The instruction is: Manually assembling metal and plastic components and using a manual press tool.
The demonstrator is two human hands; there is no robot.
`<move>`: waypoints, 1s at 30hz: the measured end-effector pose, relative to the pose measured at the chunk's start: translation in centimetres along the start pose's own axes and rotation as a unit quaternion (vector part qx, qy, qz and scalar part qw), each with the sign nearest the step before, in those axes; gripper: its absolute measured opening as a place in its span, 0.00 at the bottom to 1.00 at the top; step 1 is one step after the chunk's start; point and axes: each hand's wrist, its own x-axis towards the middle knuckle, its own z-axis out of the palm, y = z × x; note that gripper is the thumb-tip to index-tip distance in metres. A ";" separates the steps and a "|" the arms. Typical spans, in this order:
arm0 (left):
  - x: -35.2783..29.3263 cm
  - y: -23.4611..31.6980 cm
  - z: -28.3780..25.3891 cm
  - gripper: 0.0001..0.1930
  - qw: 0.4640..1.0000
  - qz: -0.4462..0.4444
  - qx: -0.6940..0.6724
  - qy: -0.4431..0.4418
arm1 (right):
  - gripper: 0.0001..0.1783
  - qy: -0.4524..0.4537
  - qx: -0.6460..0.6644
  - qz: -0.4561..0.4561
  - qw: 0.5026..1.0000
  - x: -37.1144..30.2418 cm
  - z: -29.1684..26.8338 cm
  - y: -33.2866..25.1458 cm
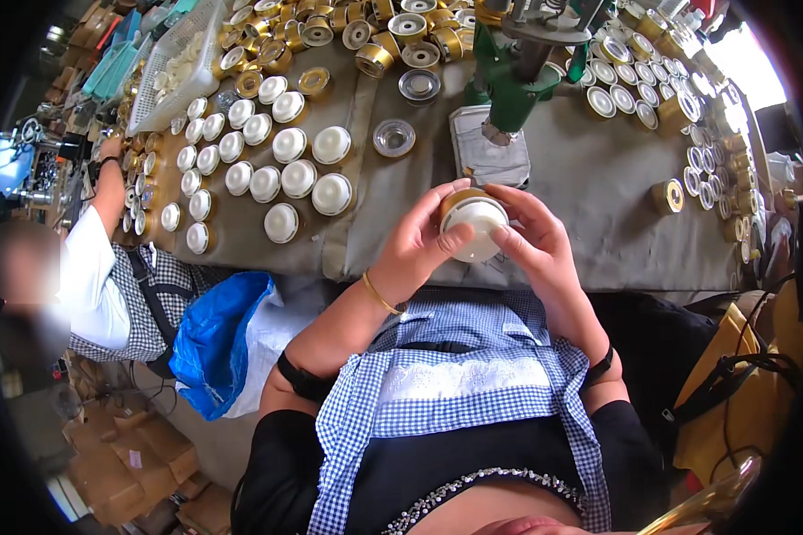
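we are holding a white cap (476, 230) against a gold ring (452, 203), above the table's (598, 209) near edge and on the near side of the green press (511, 102). our left hand (417, 239) and right hand (539, 237) are pinching the pair from both sides, thumbs lying on the white face, fingers curling around behind. we seem to be seating or checking the cap; the next move is probably calling for keeping both parts square. similar white-topped pieces (289, 145) are standing to the left.
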 end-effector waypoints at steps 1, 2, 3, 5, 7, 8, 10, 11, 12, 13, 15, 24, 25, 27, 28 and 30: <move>0.0 0.0 0.0 0.34 1.000 -0.005 -0.006 0.005 | 0.30 0.007 -0.016 -0.010 1.000 0.2 0.0 0.2; 0.1 -0.1 0.0 0.32 1.000 -0.010 -0.013 0.010 | 0.30 0.014 -0.032 -0.020 0.999 0.3 0.1 0.3; 0.3 -0.3 0.1 0.32 1.000 -0.013 -0.014 0.010 | 0.30 0.016 -0.032 -0.018 0.999 0.3 0.1 0.2; 0.6 -0.8 -0.1 0.28 0.998 0.046 0.030 0.020 | 0.30 0.040 0.029 0.050 0.997 0.4 0.3 -0.1; 0.9 -0.9 -0.3 0.27 0.998 0.037 0.045 0.034 | 0.30 0.039 0.052 0.059 0.996 1.0 0.0 0.0; 1.1 -0.9 -0.4 0.25 0.997 0.031 0.059 0.049 | 0.30 0.036 0.074 0.066 0.994 1.2 -0.2 0.0; 1.4 -0.9 -0.5 0.25 0.995 0.014 0.079 0.052 | 0.30 0.047 0.103 0.086 0.990 1.4 -0.5 0.2; 1.5 -0.8 -0.6 0.25 0.993 0.001 0.098 0.058 | 0.29 0.042 0.113 0.094 0.988 1.6 -0.7 0.4; 1.6 -0.8 -0.7 0.25 0.994 -0.002 0.099 0.055 | 0.29 0.037 0.124 0.101 0.986 1.7 -1.0 0.6; 1.7 -0.7 -0.9 0.24 0.991 -0.011 0.120 0.059 | 0.29 0.041 0.126 0.100 0.986 1.9 -1.1 0.7; 2.0 -1.0 -1.1 0.23 0.988 -0.022 0.142 0.058 | 0.27 0.028 0.118 0.097 0.988 2.1 -1.3 0.8; 4.5 0.1 -1.7 0.18 0.842 -0.117 0.527 -0.001 | 0.23 0.075 -0.011 0.068 0.995 1.6 -2.4 4.6; 4.9 -1.9 -2.6 0.17 0.921 -0.066 0.382 0.019 | 0.22 0.084 0.067 0.066 0.992 1.8 -2.4 4.8; 4.7 -5.1 -3.5 0.15 0.978 -0.045 0.200 0.047 | 0.22 0.103 0.032 0.092 0.990 1.7 -2.2 4.7; 4.6 -6.1 -4.1 0.15 0.982 -0.052 0.176 0.045 | 0.22 0.114 -0.017 0.066 0.991 1.8 -2.3 5.6; 4.4 -6.2 -4.3 0.15 0.988 -0.077 0.137 0.010 | 0.21 0.086 -0.133 0.067 0.985 1.8 -3.4 6.3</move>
